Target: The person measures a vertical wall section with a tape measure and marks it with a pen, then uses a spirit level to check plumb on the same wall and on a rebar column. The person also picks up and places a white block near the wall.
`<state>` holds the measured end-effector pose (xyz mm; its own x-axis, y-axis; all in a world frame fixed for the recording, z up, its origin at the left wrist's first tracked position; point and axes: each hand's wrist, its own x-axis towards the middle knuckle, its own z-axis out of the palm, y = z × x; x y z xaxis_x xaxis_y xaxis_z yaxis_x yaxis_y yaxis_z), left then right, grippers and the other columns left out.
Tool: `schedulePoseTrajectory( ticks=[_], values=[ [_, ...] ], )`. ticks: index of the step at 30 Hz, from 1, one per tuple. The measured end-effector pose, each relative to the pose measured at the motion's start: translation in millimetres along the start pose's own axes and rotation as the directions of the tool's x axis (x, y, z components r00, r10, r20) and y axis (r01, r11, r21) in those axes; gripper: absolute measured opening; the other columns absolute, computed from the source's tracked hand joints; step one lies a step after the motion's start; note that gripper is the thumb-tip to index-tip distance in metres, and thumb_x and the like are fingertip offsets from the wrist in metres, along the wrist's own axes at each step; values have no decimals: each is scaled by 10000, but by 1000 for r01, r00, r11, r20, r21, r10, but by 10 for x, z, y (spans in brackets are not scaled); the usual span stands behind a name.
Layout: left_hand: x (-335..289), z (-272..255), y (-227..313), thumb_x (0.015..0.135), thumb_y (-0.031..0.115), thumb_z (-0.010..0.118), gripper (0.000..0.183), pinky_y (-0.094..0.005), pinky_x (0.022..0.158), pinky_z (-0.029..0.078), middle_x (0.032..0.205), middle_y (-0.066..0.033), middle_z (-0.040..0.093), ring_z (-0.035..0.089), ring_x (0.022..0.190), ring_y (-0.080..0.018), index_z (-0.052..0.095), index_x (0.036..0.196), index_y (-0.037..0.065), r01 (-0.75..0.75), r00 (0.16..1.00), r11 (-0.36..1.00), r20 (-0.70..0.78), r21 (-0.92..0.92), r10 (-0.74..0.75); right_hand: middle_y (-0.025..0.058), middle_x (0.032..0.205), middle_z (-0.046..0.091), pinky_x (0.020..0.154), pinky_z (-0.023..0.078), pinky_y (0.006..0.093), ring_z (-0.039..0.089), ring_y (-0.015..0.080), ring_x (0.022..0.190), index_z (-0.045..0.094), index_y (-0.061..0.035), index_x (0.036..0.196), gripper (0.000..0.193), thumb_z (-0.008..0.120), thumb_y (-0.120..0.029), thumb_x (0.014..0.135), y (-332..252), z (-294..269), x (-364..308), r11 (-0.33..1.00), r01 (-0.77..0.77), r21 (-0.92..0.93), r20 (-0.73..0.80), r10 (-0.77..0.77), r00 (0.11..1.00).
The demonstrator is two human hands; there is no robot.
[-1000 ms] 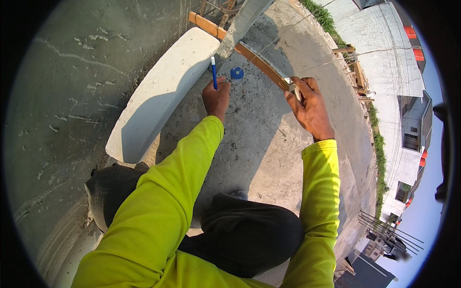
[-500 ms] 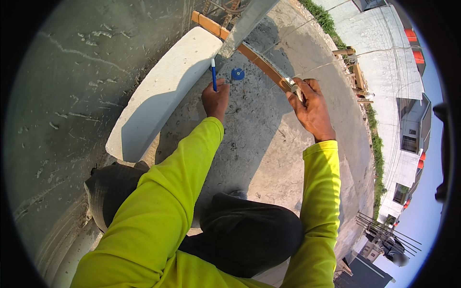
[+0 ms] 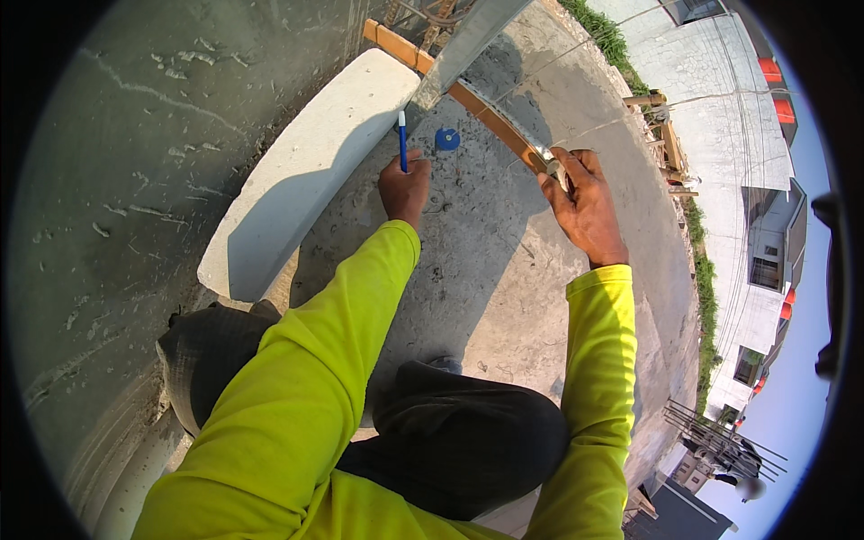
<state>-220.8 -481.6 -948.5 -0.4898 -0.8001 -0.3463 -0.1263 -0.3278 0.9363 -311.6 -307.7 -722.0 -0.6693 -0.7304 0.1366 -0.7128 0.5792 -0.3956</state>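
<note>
My left hand [image 3: 403, 187] is closed round a blue pen [image 3: 402, 148], which points away from me with its white end near the far end of a pale concrete block [image 3: 310, 171]. My right hand [image 3: 583, 200] pinches the near end of a long orange-brown bar [image 3: 495, 123]; a small pale piece shows between the fingers, its kind unclear. From there the bar runs up and left, passing behind a grey metal post [image 3: 468, 45], to the wall. A round blue object [image 3: 447, 139], perhaps a spool, lies on the concrete floor beyond my left hand.
A rough grey concrete wall [image 3: 135, 180] rises on the left, behind the block. Rusty steel bars [image 3: 438, 22] stand near the post. Thin strings [image 3: 576, 126] cross at the right. My bent knee [image 3: 468, 432] is below. Timber pieces [image 3: 670, 144] and a white wall [image 3: 711, 108] lie farther right.
The view has shifted very slightly. Both hands keep their grip and place on the pen and the bar; nothing else has visibly moved.
</note>
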Motion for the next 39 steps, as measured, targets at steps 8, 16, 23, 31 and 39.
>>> schedulePoseTrajectory(
  ticks=[8, 16, 23, 31, 39],
  values=[
    [-7, 6, -17, 821, 183, 706, 352, -366, 807, 548, 1008, -155, 734, 710, 896, -251, 741, 1127, 13, 29, 999, 1000, 21, -2, -29, 149, 1039, 595, 681, 530, 361, 624, 240, 703, 674, 35, 1235, 398, 750, -168, 902, -7, 8, -11, 999, -36, -16, 18, 36, 999],
    [-47, -6, 54, 833, 193, 692, 350, -382, 830, 544, 1033, -164, 733, 708, 917, -268, 739, 1128, 10, 5, 1000, 999, 14, 35, -6, 153, 1019, 587, 690, 519, 368, 616, 252, 708, 668, 35, 1235, 396, 751, -149, 894, 14, 32, -13, 999, -28, 24, 1, 28, 1000],
    [-99, -71, 122, 847, 198, 683, 352, -355, 829, 538, 1034, -151, 731, 700, 921, -242, 735, 1133, 2, 26, 999, 999, 33, 39, -28, 149, 974, 560, 678, 495, 371, 587, 258, 710, 651, 25, 1250, 395, 717, -163, 909, 29, -20, -31, 999, -15, 33, -40, 16, 999],
    [-126, -177, -159, 850, 218, 696, 339, -363, 856, 530, 1031, -166, 737, 702, 929, -266, 748, 1109, 5, -2, 999, 997, 42, 77, -2, 137, 984, 536, 681, 472, 364, 544, 234, 750, 639, 19, 1247, 396, 699, -176, 907, 43, -266, -505, 970, -214, 115, -8, 217, 976],
    [-871, -990, 288, 938, 284, 595, 368, -367, 713, 534, 805, -145, 744, 705, 744, -222, 729, 986, -56, 44, 992, 967, 103, 253, -73, 113, 1142, 590, 907, 497, 328, 614, 251, 1054, 671, -14, 1260, 344, 625, -209, 981, -154, -970, -1283, 742, -507, 439, 373, 363, 854]
  ],
)
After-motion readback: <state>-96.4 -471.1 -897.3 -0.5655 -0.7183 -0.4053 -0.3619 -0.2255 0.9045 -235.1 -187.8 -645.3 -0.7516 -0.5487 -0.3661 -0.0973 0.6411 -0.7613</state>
